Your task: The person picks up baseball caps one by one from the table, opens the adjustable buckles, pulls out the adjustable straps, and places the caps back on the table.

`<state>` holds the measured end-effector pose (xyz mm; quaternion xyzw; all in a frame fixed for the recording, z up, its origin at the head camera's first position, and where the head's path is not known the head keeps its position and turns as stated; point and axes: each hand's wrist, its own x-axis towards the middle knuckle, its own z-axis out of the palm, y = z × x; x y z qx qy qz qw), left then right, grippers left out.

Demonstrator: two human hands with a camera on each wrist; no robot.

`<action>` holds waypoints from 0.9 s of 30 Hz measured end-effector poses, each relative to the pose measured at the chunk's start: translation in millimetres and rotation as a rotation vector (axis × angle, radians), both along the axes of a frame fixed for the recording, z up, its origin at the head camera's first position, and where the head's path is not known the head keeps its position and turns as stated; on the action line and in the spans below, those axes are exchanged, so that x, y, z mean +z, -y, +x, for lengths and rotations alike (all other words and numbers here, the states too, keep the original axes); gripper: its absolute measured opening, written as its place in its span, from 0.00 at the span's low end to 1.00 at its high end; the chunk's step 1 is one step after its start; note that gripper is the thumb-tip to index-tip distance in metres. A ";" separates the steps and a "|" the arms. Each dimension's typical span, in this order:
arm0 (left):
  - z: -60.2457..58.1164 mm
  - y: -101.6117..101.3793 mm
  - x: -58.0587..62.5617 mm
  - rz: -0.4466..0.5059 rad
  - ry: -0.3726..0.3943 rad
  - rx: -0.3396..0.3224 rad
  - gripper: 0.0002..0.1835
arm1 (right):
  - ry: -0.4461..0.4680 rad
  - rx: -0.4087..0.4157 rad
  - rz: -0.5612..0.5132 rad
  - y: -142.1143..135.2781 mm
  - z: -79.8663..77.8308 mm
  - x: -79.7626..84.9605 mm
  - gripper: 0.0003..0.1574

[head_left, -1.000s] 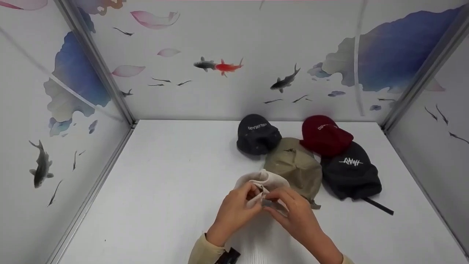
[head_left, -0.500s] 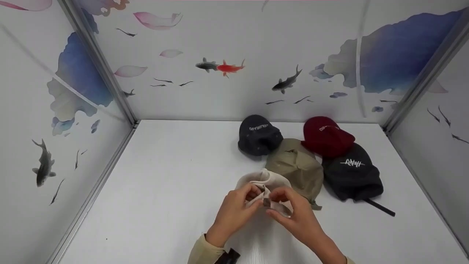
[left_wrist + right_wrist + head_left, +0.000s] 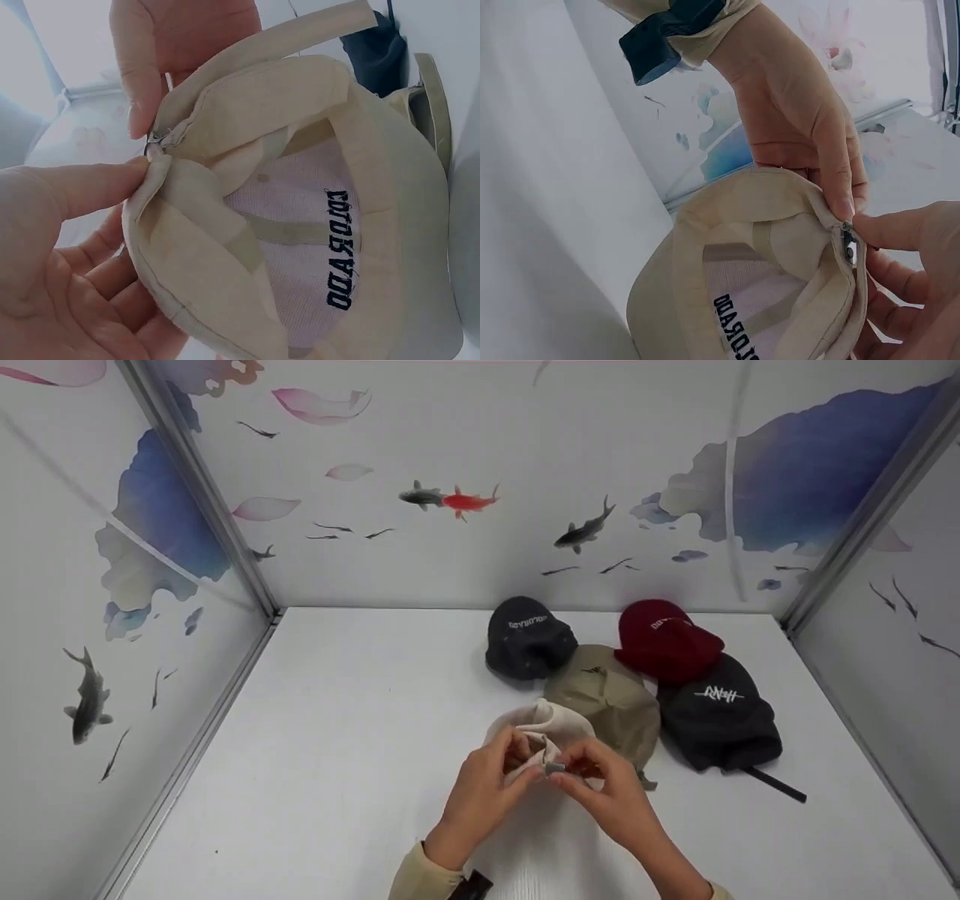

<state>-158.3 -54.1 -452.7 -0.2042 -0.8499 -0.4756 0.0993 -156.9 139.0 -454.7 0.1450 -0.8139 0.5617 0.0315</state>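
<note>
A cream baseball cap (image 3: 574,721) is held up between both hands, its inside facing the wrist cameras, with dark lettering (image 3: 341,251) on the front panel. My left hand (image 3: 480,791) pinches the cap's back edge beside a small metal buckle (image 3: 154,139). With thumb and fingers, my right hand (image 3: 611,787) pinches the other side of that buckle, seen close up in the right wrist view (image 3: 849,244). A loose strap end (image 3: 300,41) sticks out past the right hand in the left wrist view. Fingers partly hide the buckle in the head view.
Behind the hands lie a khaki cap (image 3: 604,697), a dark grey cap (image 3: 525,641), a red cap (image 3: 664,637) and a black cap (image 3: 720,720) with a strap (image 3: 776,784) sticking out. The white table (image 3: 322,750) is walled by printed panels (image 3: 480,555).
The metal buckle has turned between the fingers and shifted slightly up and right. My right hand's fingers have re-gripped around it, while the left hand stays nearly still.
</note>
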 end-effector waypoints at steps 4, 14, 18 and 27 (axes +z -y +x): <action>4.9 -5.0 -2.1 -0.189 -0.194 0.164 0.13 | 0.052 -0.017 -0.055 0.5 0.4 2.4 0.07; 5.0 -7.0 3.5 -0.094 0.021 0.132 0.11 | 0.124 0.001 -0.189 4.3 0.2 3.4 0.09; 1.9 -7.0 3.1 0.037 0.132 0.082 0.11 | 0.112 0.001 -0.182 6.8 -0.6 -0.1 0.06; 2.3 -5.2 1.5 -0.101 -0.016 0.187 0.11 | 0.132 -0.040 -0.152 3.9 -3.8 -5.1 0.07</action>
